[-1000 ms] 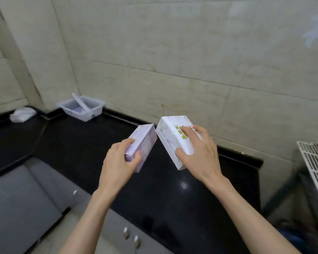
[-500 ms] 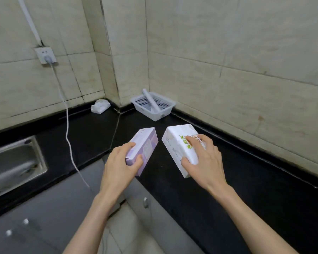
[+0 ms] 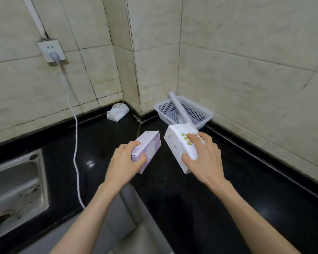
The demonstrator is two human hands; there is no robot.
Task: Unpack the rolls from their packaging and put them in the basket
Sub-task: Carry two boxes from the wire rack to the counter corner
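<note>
Rolls are still boxed: my left hand (image 3: 124, 158) clasps the purple box (image 3: 148, 149), my right hand (image 3: 203, 156) the white box (image 3: 180, 143). I've turned toward the far corner, so the basket (image 3: 200, 111) now sits just beyond them.

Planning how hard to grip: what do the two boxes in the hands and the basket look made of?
Purple box and white box: thin matte printed card, going by the crisp folded edges. Basket: pale moulded plastic with perforated walls.
</note>
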